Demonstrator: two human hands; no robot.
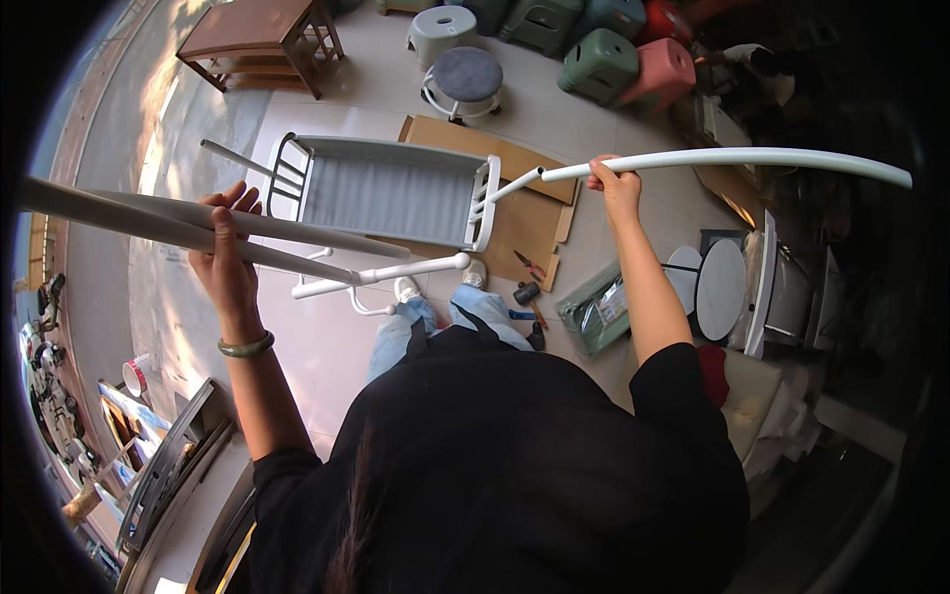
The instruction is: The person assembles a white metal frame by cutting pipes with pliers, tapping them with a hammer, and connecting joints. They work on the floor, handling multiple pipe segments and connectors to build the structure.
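My left hand (228,247) is closed round white metal tubes (302,260) held side by side. A white crossbar with rounded ends and small hooks (381,275) shows at their near right ends. Out to the right, my right hand (617,185) grips a long, slightly curved white tube (732,160) near its left end. That end appears to meet the short tube (517,185) on the corner of a shelf unit (391,193); whether the two are joined I cannot tell. The unit has a grey panel and white slatted end rails, and another tube (236,156) sticks out at its far left.
Flat cardboard (520,218) lies under the shelf unit. On the floor near my feet are pliers (529,264), a mallet (527,293) and a plastic-wrapped green package (597,315). Beyond stand a round grey stool (468,75), several plastic stools (600,67) and a brown wooden table (247,28).
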